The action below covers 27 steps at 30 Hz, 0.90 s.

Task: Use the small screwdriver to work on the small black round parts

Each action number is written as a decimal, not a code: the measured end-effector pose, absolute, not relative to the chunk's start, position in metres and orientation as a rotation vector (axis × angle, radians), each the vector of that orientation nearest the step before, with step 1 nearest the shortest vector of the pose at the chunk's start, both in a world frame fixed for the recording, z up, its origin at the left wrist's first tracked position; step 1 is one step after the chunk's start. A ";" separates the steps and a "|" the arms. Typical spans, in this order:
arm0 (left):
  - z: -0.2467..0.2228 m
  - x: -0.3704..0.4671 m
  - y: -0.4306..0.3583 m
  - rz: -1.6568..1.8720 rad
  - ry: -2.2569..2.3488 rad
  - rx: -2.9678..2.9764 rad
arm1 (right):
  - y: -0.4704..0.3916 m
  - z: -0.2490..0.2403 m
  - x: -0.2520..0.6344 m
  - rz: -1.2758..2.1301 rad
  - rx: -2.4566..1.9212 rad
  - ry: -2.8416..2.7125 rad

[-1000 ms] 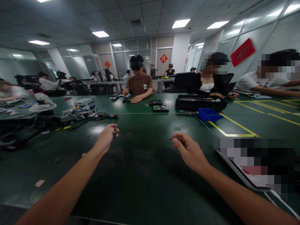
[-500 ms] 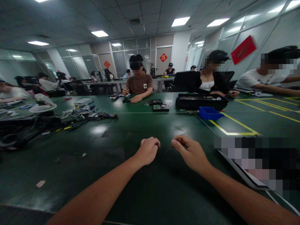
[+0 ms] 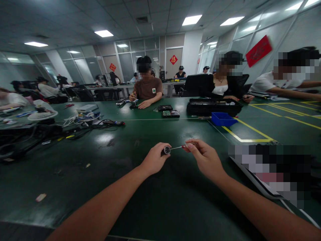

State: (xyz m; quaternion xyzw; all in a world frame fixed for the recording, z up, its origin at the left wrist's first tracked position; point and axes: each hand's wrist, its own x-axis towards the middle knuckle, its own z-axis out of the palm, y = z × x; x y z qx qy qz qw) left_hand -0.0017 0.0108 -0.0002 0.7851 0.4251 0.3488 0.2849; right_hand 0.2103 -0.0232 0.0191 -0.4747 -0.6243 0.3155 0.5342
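Held out ahead, the left hand (image 3: 155, 158) curled around a dark cylinder (image 3: 166, 150), round end facing near; opposite, the right hand (image 3: 205, 156) pinched a screwdriver (image 3: 185, 146) pointing left.

The slim, bare left forearm (image 3: 114, 201) and equally bare right forearm (image 3: 250, 204) taper evenly towards a bare left hand (image 3: 154, 159) and a bare right hand (image 3: 208, 159).

The green table (image 3: 160, 207) bears cables (image 3: 111, 123) and a bin (image 3: 223, 119).
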 end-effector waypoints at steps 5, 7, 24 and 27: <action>0.001 -0.003 0.012 0.917 1.134 2.110 | -0.025 0.022 0.212 0.644 -1.209 -1.573; 0.001 -0.004 0.013 0.924 1.154 2.112 | -0.027 0.024 0.212 0.545 -1.288 -1.646; 0.004 -0.003 0.011 0.828 1.214 2.300 | -0.024 0.014 0.213 0.558 -1.211 -1.647; 0.004 -0.004 0.012 0.827 1.246 2.287 | -0.022 0.012 0.214 0.672 -1.177 -1.614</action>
